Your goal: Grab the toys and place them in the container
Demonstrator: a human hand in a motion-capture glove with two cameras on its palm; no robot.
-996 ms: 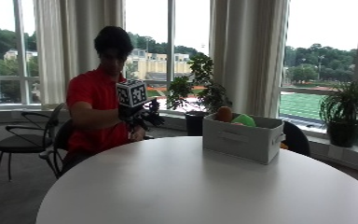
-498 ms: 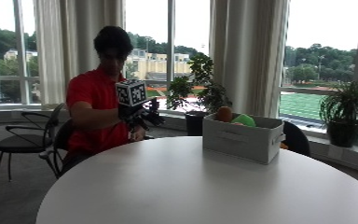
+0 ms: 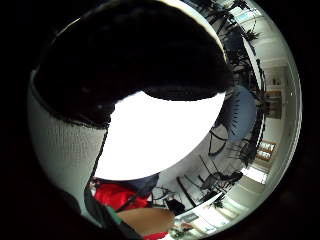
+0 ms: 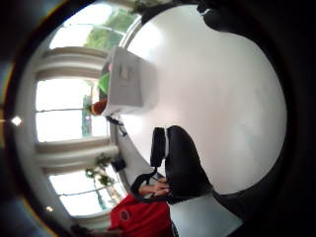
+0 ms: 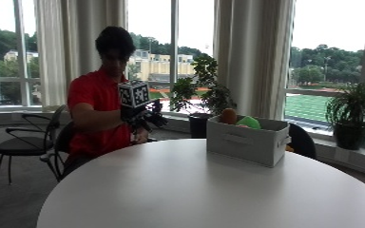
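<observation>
Toys sit in the grey rectangular fabric container (image 5: pixel 248 141) on the round white table (image 5: pixel 188 190): we see a brown rounded toy (image 5: pixel 228 115) and a bright green toy (image 5: pixel 248 122) poking above its rim, toward the far edge of the table near the windows. We see the person's black-gloved right hand (image 5: pixel 146 118) raised above the near edge of the table, well apart from the container. We cannot tell whether its fingers are spread or curled.
</observation>
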